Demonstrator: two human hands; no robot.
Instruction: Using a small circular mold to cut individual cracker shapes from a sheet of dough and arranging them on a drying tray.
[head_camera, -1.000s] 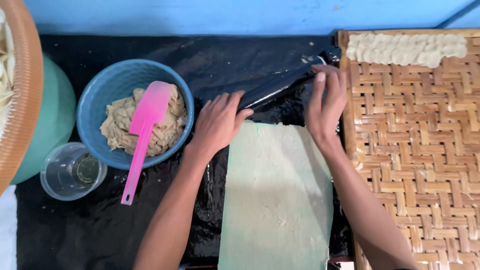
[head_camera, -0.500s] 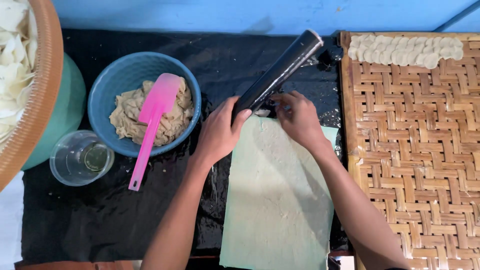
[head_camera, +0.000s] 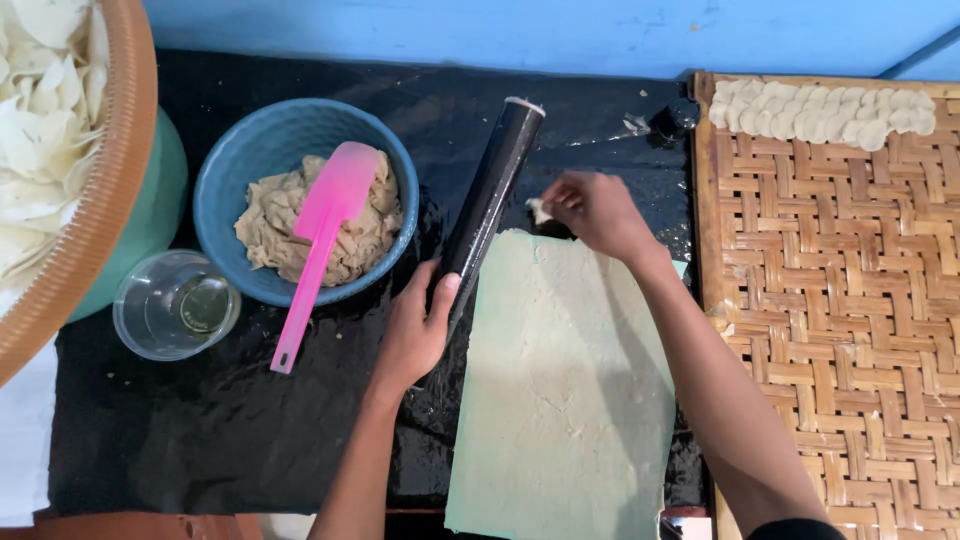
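Note:
My left hand (head_camera: 418, 328) grips the near end of a black rolling pin (head_camera: 492, 196), which lies at a slant beside the left edge of a flat pale dough sheet (head_camera: 565, 390). At the sheet's far edge, my right hand (head_camera: 592, 210) pinches a small white scrap of dough (head_camera: 541, 210). The sheet lies on a black plastic-covered table (head_camera: 200, 440).
A blue bowl (head_camera: 240, 150) holds beige dough and a pink spatula (head_camera: 318, 240). A clear cup (head_camera: 177, 304) stands near it. A woven tray (head_camera: 830, 300) at the right carries a row of small dough pieces (head_camera: 822, 112). A basket of white pieces (head_camera: 50, 150) sits at the left.
My left hand has taken the rolling pin and drawn it off the dough to the left. My right hand has let go of the pin and picked at the sheet's far edge.

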